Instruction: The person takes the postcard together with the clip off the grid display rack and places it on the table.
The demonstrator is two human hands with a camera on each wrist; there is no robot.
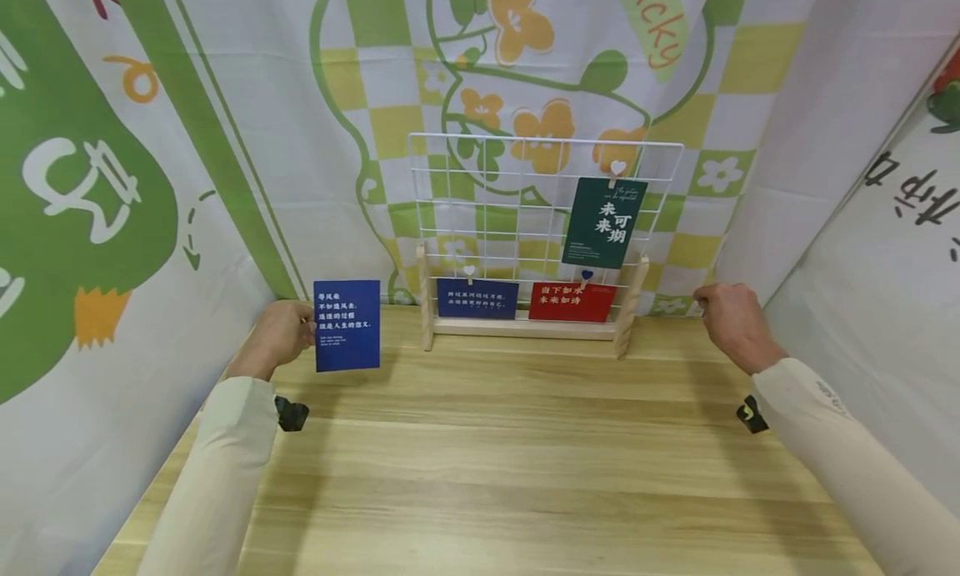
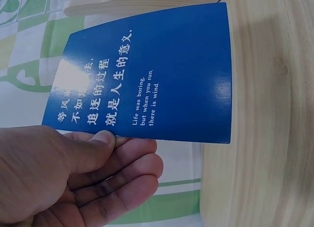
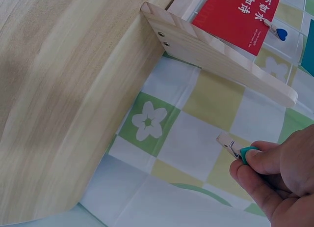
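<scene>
My left hand [image 1: 281, 336] pinches a blue card [image 1: 347, 326] with white writing by its left edge, upright above the table at the left of the rack. In the left wrist view the thumb presses on the card's edge. Out to the right of the rack, my right hand [image 1: 737, 326] pinches a small wooden clothespin [image 3: 228, 142] with a green end between thumb and forefinger. On the white wire grid rack [image 1: 545, 142] hang a green card [image 1: 604, 223], a red card [image 1: 573, 302] and another blue card [image 1: 476, 299], each under a heart clothespin.
Two wooden posts and a wooden bar [image 1: 525, 329] support the rack at the back of the wood-grain table [image 1: 510, 459]. Behind stands a patterned curtain [image 1: 375, 84]; printed cloth panels [image 1: 67, 192] close in both sides.
</scene>
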